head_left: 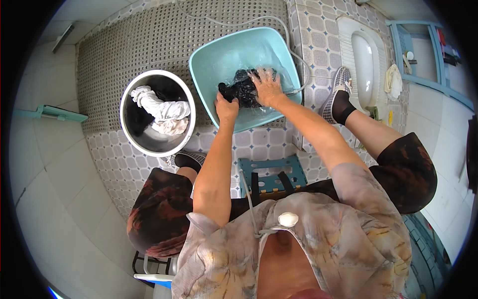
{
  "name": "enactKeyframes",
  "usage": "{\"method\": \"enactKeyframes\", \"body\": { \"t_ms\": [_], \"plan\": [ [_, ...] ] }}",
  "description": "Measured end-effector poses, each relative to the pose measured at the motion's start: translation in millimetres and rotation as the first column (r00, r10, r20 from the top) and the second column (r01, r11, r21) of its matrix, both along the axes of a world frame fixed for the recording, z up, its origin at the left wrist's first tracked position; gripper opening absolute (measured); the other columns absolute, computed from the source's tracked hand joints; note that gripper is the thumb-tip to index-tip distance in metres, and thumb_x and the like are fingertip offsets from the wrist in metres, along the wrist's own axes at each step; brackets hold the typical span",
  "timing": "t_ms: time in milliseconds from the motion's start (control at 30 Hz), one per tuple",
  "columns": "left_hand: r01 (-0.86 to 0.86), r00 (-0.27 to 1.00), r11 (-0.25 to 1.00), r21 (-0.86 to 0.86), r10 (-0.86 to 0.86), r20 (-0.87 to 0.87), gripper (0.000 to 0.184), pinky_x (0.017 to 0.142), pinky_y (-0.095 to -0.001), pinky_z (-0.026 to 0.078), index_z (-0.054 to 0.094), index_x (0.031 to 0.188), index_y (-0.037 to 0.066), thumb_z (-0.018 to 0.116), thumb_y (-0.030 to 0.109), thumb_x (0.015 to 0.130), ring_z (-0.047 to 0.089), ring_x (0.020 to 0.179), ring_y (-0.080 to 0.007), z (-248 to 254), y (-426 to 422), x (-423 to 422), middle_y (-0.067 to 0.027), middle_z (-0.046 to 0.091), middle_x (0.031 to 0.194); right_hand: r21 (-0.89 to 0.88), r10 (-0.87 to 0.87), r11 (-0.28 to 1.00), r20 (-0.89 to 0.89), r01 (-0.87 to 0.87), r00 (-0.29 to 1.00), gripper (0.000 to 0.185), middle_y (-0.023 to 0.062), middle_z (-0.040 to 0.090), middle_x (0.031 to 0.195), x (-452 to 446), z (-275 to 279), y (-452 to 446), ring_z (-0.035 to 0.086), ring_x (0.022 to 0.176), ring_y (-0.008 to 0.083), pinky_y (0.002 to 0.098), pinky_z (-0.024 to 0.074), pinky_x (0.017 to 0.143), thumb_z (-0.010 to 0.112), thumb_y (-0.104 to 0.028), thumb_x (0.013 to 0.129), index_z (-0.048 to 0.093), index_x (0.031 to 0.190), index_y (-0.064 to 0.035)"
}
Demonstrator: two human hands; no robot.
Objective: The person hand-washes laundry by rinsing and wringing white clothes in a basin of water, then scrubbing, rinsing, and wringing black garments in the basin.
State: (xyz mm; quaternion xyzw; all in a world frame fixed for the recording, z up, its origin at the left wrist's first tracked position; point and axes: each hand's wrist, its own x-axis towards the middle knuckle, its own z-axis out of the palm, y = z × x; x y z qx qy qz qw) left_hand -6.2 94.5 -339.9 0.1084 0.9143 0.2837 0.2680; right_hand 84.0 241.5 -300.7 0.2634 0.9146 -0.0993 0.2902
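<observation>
A light blue square basin holds water and a soaked black cloth. Near the basin's front left side, my left hand is closed around one end of the cloth. My right hand presses on the cloth's right part, its fingers spread and partly wet. A grey hose curves over the basin's right side, and its end is near my right wrist. To the left of the basin stands a round metal tub holding white cloth and dark cloth.
A perforated grey mat covers the floor behind and left. A squat toilet is at the right, with a blue rack beyond it. A teal folding stool stands between my legs. Tiled walls rise at both sides.
</observation>
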Motion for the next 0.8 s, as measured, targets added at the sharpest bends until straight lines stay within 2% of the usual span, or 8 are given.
{"method": "enactKeyframes", "body": {
  "t_ms": [100,233,400,467,567,600,733,800],
  "plan": [
    [-0.032,0.992,0.999,0.038,0.028,0.119,0.057,0.088,-0.0408,0.047,0.056,0.116,-0.004,0.076,0.021,0.069,0.062,0.095,-0.0388,14,4,-11,-0.0257,0.064,0.098,-0.154,-0.137,0.979,-0.009,0.134,0.991,0.1,0.0158,0.02,0.154,-9,-1,23,0.019,0.138,0.0429,0.0619,0.0206,0.108,0.074,-0.043,0.071,0.016,0.151,-0.0256],
    [0.093,0.969,0.983,0.156,-0.126,0.214,0.037,0.081,-0.0416,0.049,0.068,0.093,-0.002,0.077,0.023,0.067,0.064,0.086,-0.0377,55,11,-27,-0.0203,0.066,0.085,-0.453,-0.357,0.832,0.003,0.319,0.934,0.071,0.0146,0.037,0.145,-29,10,56,0.026,0.135,0.0409,0.0592,0.0247,0.105,0.072,-0.032,0.073,0.044,0.138,-0.0287],
    [0.455,0.887,0.727,0.514,-0.319,-0.334,0.029,0.074,-0.0371,0.049,0.068,0.085,-0.001,0.075,0.023,0.071,0.063,0.076,-0.0325,127,39,-13,-0.0174,0.063,0.077,-0.116,0.02,0.99,-0.428,-0.077,0.903,0.057,0.0078,0.04,0.14,-15,7,17,0.029,0.131,0.0353,0.06,0.0269,0.098,0.065,-0.022,0.078,0.048,0.132,-0.0276],
    [0.543,0.839,0.654,0.527,-0.397,-0.372,0.024,0.067,-0.035,0.048,0.066,0.081,-0.002,0.077,0.016,0.069,0.061,0.069,-0.0285,157,46,-14,-0.0145,0.06,0.072,-0.052,0.059,0.991,-0.65,-0.121,0.758,0.043,0.0118,0.053,0.127,-9,-8,10,0.045,0.121,0.0339,0.0535,0.0371,0.093,0.066,-0.025,0.078,0.057,0.119,-0.0196],
    [0.606,0.793,0.557,0.567,-0.483,-0.373,0.021,0.061,-0.0332,0.046,0.064,0.077,-0.003,0.077,0.01,0.067,0.057,0.064,-0.0257,213,48,-25,-0.0126,0.059,0.072,-0.618,-0.343,0.766,-0.625,-0.176,0.701,0.03,0.0157,0.063,0.103,-12,15,32,0.06,0.1,0.033,0.043,0.0467,0.083,0.066,-0.029,0.079,0.059,0.102,-0.0108],
    [0.642,0.765,0.519,0.564,-0.485,-0.424,0.02,0.06,-0.0327,0.045,0.063,0.075,-0.004,0.077,0.007,0.067,0.055,0.062,-0.0248,230,46,-34,-0.0121,0.059,0.071,-0.579,-0.416,0.81,-0.685,-0.099,0.597,0.034,0.0168,0.066,0.086,-14,33,32,0.065,0.084,0.0333,0.0368,0.0495,0.075,0.07,-0.032,0.077,0.057,0.091,-0.0052],
    [0.642,0.763,0.469,0.607,-0.467,-0.447,0.018,0.058,-0.0316,0.045,0.066,0.077,-0.004,0.076,0.006,0.067,0.056,0.06,-0.0227,286,33,-58,-0.0104,0.059,0.069,-0.549,-0.313,0.822,-0.658,-0.151,0.684,0.035,0.015,0.066,0.087,-27,113,70,0.065,0.084,0.0292,0.0371,0.0488,0.075,0.077,-0.029,0.073,0.059,0.089,-0.0048],
    [0.596,0.801,0.427,0.68,-0.376,-0.466,0.018,0.056,-0.0297,0.043,0.064,0.076,-0.005,0.077,0.004,0.066,0.055,0.06,-0.0182,307,27,-61,-0.0072,0.058,0.068,-0.469,-0.263,0.856,-0.759,-0.22,0.595,0.019,0.0033,0.061,0.079,-32,159,81,0.053,0.076,0.0105,0.0293,0.0463,0.071,0.071,-0.007,0.077,0.058,0.09,-0.0033]
  ]
}}
